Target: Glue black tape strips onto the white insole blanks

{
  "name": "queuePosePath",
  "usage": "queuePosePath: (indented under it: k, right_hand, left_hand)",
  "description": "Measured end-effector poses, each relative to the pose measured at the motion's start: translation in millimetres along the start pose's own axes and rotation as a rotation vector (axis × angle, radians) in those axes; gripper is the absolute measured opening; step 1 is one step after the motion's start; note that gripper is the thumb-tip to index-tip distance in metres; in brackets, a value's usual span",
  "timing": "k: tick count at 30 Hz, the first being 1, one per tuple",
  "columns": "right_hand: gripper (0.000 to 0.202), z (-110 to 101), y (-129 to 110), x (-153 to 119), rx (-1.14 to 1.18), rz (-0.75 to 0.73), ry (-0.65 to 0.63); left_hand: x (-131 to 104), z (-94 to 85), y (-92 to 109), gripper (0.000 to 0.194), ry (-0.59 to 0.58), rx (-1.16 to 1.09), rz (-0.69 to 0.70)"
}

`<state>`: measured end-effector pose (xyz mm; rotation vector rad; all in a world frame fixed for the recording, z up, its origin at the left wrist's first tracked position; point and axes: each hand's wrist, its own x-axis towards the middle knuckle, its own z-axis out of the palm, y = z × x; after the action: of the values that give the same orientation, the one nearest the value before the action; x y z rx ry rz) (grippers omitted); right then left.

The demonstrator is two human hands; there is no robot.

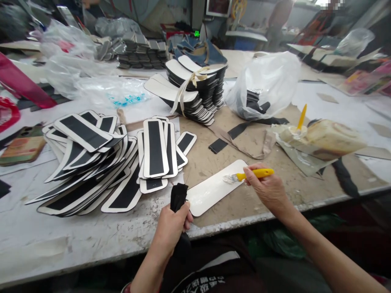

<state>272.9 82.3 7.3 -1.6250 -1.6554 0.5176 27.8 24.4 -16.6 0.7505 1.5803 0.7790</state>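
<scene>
My right hand (265,185) is closed round a yellow-handled brush (258,174), whose whitish bristles rest on a long white rounded panel (214,189). The panel lies slanted on brown paper near the table's front edge, with a wet shine on part of its face. At the panel's lower left end, my left hand (175,219) is wrapped round a bundle of black strips (179,195). Left of it lie heaped white panels with black strips on them (155,148). A second yellow handle (302,117) stands in a glue-smeared container (332,138) at the right.
Tied stacks of curved panels (189,91) stand behind the brown paper (195,142). A plastic bag with black pieces (265,85) is beyond the panel. A phone (24,144) lies far left. Loose black strips (241,129) lie mid-table.
</scene>
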Motion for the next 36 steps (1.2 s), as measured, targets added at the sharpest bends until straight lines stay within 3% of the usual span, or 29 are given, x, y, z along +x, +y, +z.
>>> queuePosePath:
  k: [5, 10, 16, 20, 25, 28, 31, 36]
  right_hand:
    - [0.016, -16, 14, 5, -0.201, -0.245, 0.147]
    - [0.009, -21, 18, 3, -0.331, -0.437, 0.170]
    - [0.006, -5, 16, -15, -0.567, -0.665, 0.135]
    - [0.004, 13, -2, -33, -0.473, -0.755, 0.057]
    - [0.008, 18, -45, -62, 0.001, -0.595, -0.164]
    - [0.008, 10, -60, -71, 0.213, -0.487, -0.181]
    - [0.011, 3, -63, -74, 0.269, -0.353, -0.173]
    - [0.023, 11, -70, -76, 0.326, -0.134, -0.327]
  left_hand:
    - [-1, 0.0, -2, 0.040, -0.003, 0.009, 0.031]
    - [-4, -2.4, -5, 0.041, -0.026, 0.046, 0.069]
    - [-8, -8.7, -9, 0.041, -0.033, 0.091, 0.079]
    - [-8, -10.4, -8, 0.043, -0.026, 0.119, 0.081]
    - [-7, -12.0, -4, 0.044, -0.005, 0.089, 0.055]
    - [-11, -18.1, 1, 0.040, 0.063, -0.003, 0.054]
    - [-24, -24.8, 9, 0.038, 0.103, -0.137, 0.047]
    - [-58, -14.6, 22, 0.020, -0.104, -0.480, 0.009]
